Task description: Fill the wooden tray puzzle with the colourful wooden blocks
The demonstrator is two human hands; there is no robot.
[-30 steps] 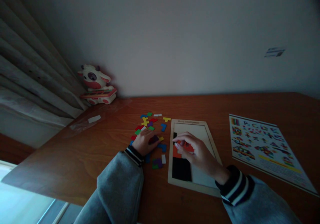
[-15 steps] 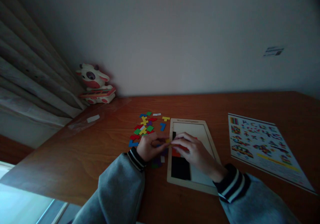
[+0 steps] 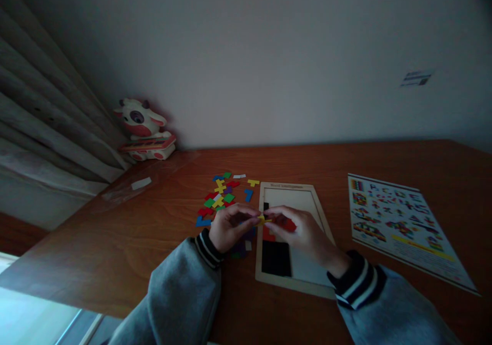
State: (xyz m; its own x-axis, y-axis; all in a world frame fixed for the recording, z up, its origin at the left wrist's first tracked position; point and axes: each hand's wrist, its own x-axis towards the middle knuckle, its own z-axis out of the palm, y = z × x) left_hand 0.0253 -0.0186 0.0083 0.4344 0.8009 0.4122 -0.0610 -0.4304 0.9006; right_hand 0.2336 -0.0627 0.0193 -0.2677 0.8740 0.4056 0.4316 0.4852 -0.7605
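Observation:
Between my two hands is a small yellow puzzle piece (image 3: pixel 263 220), pinched at its left by my left hand (image 3: pixel 233 226) and at its right by my right hand (image 3: pixel 298 229). Both hands hover over the left edge of a wooden puzzle board (image 3: pixel 294 283) with a pale frame. Black and red pieces lie in the board's left part; a red piece (image 3: pixel 288 225) shows under my right fingers. Left of the board, loose coloured pieces (image 3: pixel 219 201) are scattered, and some purple and green ones sit in shadow beneath my left hand.
A printed sheet of coloured pattern pictures (image 3: pixel 403 227) lies to the right. At the back left stands a toy cow with a keyboard (image 3: pixel 144 129). Near it is a clear plastic bag (image 3: pixel 126 191) with a white label. A curtain (image 3: pixel 49 104) hangs at the left, and a wall closes the back.
The fingers of both hands have shifted slightly around the yellow piece, and more of it shows now. More of the red piece is visible under my right hand. The view has moved a little.

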